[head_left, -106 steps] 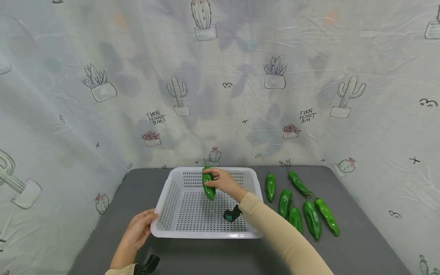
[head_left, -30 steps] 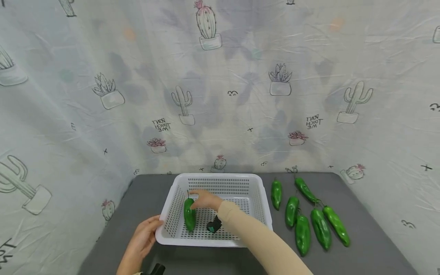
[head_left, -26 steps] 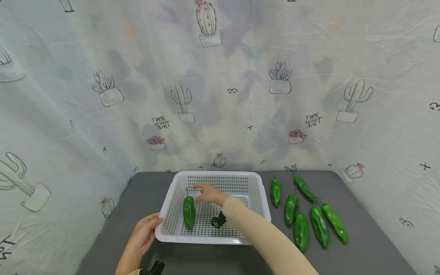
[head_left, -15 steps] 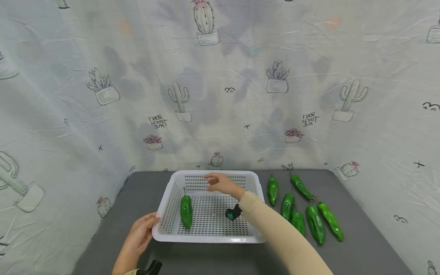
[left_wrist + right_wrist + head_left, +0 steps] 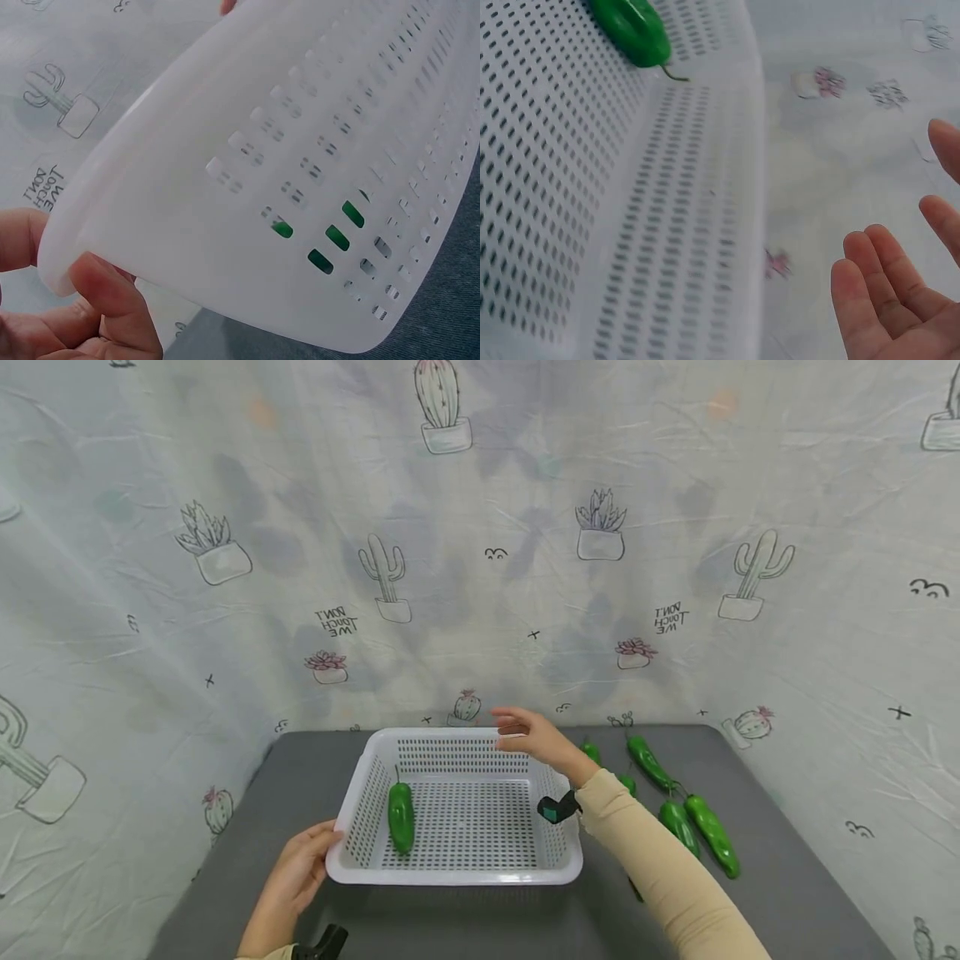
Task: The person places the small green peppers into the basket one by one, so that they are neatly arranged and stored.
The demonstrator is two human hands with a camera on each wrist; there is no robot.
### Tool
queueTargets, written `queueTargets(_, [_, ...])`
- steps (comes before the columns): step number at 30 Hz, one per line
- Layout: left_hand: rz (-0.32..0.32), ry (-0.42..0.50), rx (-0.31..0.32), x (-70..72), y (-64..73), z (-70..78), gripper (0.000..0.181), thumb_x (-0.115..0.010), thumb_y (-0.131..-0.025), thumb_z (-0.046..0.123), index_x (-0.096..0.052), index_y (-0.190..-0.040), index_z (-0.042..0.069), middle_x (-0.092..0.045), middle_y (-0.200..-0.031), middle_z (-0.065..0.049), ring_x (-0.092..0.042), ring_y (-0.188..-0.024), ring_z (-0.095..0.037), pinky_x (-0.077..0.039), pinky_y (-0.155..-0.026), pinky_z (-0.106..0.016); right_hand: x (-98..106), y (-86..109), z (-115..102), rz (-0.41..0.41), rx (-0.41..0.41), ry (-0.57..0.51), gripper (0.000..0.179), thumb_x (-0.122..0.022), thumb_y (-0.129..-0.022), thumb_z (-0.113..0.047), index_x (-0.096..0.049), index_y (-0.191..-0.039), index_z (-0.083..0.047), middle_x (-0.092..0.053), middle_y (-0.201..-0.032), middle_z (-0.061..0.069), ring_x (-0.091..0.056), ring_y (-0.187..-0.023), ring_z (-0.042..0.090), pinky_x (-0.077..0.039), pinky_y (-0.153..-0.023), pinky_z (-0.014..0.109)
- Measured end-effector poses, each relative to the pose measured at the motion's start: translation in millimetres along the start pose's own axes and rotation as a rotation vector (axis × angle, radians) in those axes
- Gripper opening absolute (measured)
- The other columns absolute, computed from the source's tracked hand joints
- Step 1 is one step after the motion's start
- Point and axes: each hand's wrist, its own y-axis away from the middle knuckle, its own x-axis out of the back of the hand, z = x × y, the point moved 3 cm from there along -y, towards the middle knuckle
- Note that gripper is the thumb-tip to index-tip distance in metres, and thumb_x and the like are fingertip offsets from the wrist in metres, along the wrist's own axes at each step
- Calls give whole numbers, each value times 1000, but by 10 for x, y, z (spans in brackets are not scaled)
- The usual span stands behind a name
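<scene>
A white plastic basket (image 5: 453,877) with slotted walls stands on the grey table. Inside it, toward the left, lies one green chili pepper (image 5: 401,818), its stem pointing to the back. At the basket's left rim my left hand (image 5: 296,870) pinches the edge; the left wrist view shows thumb and fingers (image 5: 112,289) on either side of the rim. Over the basket's back right corner my right hand (image 5: 542,739) hovers with fingers apart, holding nothing. In the right wrist view its spread fingers (image 5: 889,274) are beside the basket wall, not touching it.
Several more green chili peppers (image 5: 712,835) lie on the table right of the basket, some partly covered by my right sleeve (image 5: 667,868). A printed cactus curtain (image 5: 480,635) hangs behind the table and along both sides.
My right hand set the pepper down in the basket's left part, let go of it, then drew back to the right and up. My left hand stayed on the rim.
</scene>
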Motion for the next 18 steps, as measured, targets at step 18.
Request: queueTargets(18, [-19,8,-5,-22,13,37,53,-48,-94,4,-28,-139,-15,-62,-106,0,-62,-94,-7,-51,-79,-28,745,772,-19,180,57,10,59,-62,-92,-15,-36,-144,-10,-41,-142,21,-40,-130,42,-42,-98,50])
